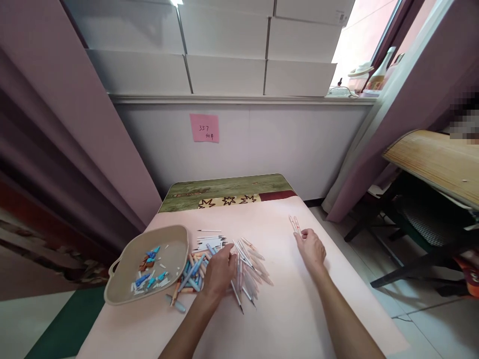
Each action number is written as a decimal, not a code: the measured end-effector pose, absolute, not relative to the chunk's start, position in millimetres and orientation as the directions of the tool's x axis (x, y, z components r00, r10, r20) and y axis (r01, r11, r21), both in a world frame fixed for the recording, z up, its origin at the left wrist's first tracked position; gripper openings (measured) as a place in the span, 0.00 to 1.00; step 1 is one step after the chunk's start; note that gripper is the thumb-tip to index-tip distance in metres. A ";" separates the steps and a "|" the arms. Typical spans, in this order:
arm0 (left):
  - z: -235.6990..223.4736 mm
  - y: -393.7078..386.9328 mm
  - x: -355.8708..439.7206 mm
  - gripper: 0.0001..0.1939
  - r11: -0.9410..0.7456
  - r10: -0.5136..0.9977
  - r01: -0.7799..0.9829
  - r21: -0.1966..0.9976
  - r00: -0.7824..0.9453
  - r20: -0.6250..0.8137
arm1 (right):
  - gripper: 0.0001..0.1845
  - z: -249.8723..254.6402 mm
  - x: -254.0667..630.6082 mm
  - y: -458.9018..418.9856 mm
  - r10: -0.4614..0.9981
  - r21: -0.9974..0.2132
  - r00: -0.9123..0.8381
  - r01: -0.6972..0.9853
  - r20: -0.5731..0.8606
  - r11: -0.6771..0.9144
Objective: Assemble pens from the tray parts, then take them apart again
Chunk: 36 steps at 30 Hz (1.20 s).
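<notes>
My right hand (312, 249) is at the right side of the table, its fingertips closed on two slim clear pen tubes (295, 224) with reddish marks. My left hand (220, 269) is over the middle of the heap, fingers bent together; what they pinch, if anything, is hidden. To its right lie loose clear pen barrels (258, 267) and thin white refills (237, 296) with dark tips. Left of it is a pile of blue and orange pen barrels (192, 271), partly covered by the hand. Beyond sits a row of white refills (211, 241).
A beige basin (170, 237) with small blue, brown and white pieces stands at the left of the pink-covered table (292, 309). A wall (262, 144) with a pink note (204, 128) rises behind. A wooden table (437, 154) is at the right.
</notes>
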<state>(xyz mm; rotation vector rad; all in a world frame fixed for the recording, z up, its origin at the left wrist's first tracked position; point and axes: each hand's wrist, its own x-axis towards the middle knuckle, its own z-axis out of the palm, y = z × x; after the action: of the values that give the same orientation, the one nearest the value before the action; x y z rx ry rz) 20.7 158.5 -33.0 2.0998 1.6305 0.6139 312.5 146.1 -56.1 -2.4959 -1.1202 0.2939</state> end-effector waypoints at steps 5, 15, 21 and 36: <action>-26.8 148.7 7.8 0.11 -0.186 0.982 0.691 0.698 0.163 0.100 | 0.21 -55.8 354.3 176.7 0.738 -0.362 0.647 0.652 -0.191 -0.666; -24.6 148.5 -1.1 0.09 0.074 0.996 0.177 0.981 -0.065 -0.064 | 0.16 -53.9 320.4 170.3 0.842 -0.419 0.517 0.738 -0.153 -0.529; -34.7 146.5 35.3 0.20 0.287 0.958 -0.123 0.950 0.055 -0.282 | 0.18 -79.2 247.3 128.0 0.954 -0.598 0.299 0.765 -0.002 -0.240; -36.2 149.0 18.8 0.19 0.292 0.941 -0.304 0.907 -0.079 -0.329 | 0.11 -97.4 258.5 156.2 0.877 -0.282 0.464 0.864 0.127 -0.416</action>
<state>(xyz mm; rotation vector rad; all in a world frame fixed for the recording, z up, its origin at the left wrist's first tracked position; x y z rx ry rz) 18.8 149.0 -36.2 0.6992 1.2162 1.1845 258.5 156.2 -97.4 -2.4101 -1.4822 0.0580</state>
